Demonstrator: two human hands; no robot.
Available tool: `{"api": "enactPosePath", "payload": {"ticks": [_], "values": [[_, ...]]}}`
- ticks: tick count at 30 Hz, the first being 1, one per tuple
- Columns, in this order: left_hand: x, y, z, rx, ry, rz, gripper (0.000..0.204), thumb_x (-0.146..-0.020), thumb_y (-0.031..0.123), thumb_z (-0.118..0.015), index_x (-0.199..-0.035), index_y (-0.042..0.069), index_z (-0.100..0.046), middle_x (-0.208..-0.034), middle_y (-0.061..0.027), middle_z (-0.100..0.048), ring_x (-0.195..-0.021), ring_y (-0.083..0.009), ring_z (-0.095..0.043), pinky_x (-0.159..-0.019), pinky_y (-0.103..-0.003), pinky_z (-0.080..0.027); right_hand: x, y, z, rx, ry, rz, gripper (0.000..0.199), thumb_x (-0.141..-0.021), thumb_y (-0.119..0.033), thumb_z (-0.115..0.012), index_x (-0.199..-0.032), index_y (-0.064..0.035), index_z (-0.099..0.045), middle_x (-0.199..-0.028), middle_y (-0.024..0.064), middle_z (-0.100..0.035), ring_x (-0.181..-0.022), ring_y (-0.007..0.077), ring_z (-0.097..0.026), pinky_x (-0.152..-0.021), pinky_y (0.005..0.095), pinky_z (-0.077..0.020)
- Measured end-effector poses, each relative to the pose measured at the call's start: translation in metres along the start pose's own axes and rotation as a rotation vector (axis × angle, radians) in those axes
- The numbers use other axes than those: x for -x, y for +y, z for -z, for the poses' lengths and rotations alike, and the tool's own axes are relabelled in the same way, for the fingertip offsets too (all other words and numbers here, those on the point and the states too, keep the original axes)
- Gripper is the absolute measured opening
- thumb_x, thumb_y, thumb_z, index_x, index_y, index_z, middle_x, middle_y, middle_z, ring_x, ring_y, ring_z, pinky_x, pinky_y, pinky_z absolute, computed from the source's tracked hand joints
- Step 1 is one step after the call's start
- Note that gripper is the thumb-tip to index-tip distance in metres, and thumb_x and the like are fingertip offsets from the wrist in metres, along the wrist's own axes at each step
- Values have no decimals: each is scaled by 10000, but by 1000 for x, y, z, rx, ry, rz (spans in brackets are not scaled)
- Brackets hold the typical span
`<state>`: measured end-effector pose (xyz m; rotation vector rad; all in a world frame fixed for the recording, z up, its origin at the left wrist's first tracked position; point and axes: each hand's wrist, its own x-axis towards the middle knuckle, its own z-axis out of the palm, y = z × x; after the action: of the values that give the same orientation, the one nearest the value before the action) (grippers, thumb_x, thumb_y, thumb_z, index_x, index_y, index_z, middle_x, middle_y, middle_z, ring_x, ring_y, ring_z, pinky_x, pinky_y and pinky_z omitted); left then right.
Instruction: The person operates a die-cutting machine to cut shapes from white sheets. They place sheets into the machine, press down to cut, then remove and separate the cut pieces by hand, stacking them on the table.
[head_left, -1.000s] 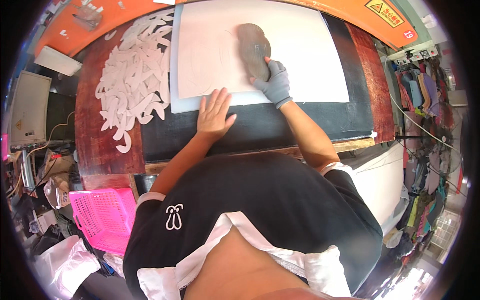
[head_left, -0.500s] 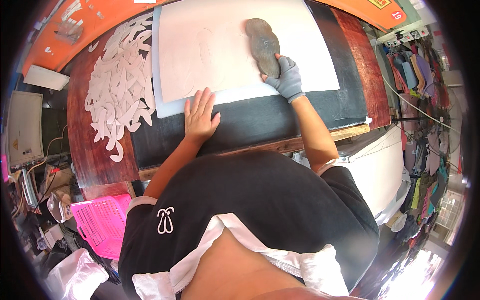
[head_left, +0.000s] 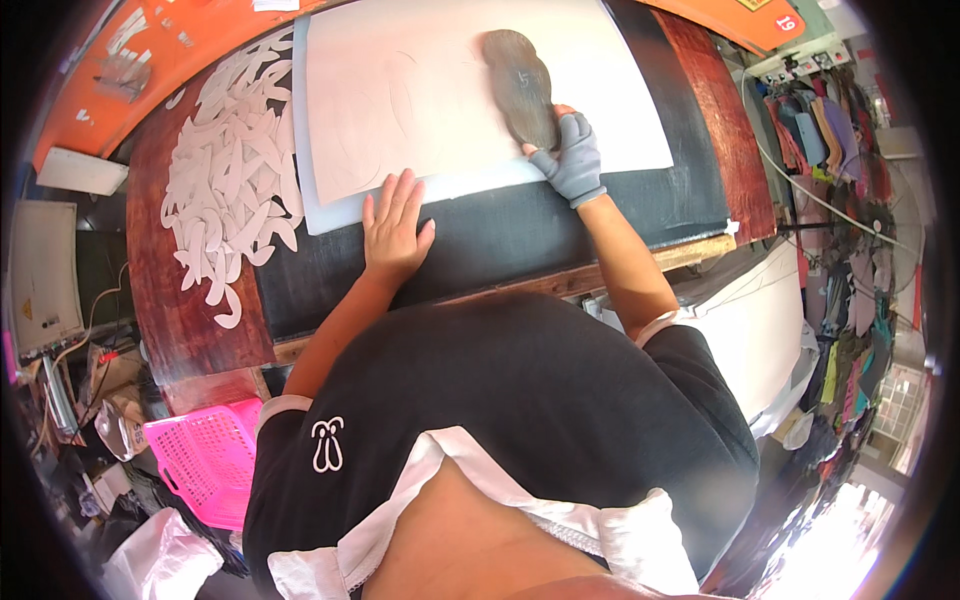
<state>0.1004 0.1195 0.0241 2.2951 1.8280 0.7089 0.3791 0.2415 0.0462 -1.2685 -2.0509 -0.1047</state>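
My right hand (head_left: 575,165), in a grey fingerless glove, grips the near end of a dark wavy-edged cutting die (head_left: 520,88). The die is over the right half of a pale pinkish sheet (head_left: 350,110); whether it rests flat on it I cannot tell. Curved outlines mark the sheet left of the die. My bare left hand (head_left: 396,232) lies flat with fingers stretched, fingertips on the near edge of the sheet. Beneath the sheet shows a bluish-white layer (head_left: 480,202), on a black board (head_left: 500,240).
A heap of pale curved cut pieces (head_left: 225,165) covers the left of the reddish-brown table (head_left: 190,330). An orange machine body (head_left: 90,80) spans the far side. Low on the left stands a pink basket (head_left: 205,460). Colourful sheets of material (head_left: 830,130) hang at the right.
The whole view has shifted slightly, so the table sits a little higher and further left. The die looks more blurred now. Both hands keep nearly the same places on the sheet.
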Motion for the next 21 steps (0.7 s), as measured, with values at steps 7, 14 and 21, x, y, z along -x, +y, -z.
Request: {"api": "enactPosePath", "payload": {"ticks": [7, 14, 21], "values": [[-12, -16, 0, 5, 21, -43, 565, -774, 223, -615, -1292, 82, -441, -1420, -77, -342, -1335, -278, -260, -1067, -509, -158, 86, -45, 68, -121, -47, -122, 345, -723, -179, -690, -1008, -40, -555, -967, 121, -584, -901, 330, -550, -777, 408, -454], [-25, -40, 3, -54, 68, -81, 549, -761, 218, -619, -1268, 84, -457, -1411, -83, -349, -1328, -286, -263, -1061, -498, -174, 107, -77, 55, -119, -1, 39, 122, -661, -121, -664, -686, -105, -546, -709, 62, -555, -629, 271, -555, -552, 385, -454], [-7, 1, 17, -81, -68, -240, 160, -752, 211, -630, -785, 81, -543, -861, -100, -534, -891, -308, -529, -758, -431, -418, 96, -72, 39, -229, -72, 36, 114, -708, -198, -644, -706, -105, -579, -718, 74, -563, -639, 282, -548, -570, 407, -450]]}}
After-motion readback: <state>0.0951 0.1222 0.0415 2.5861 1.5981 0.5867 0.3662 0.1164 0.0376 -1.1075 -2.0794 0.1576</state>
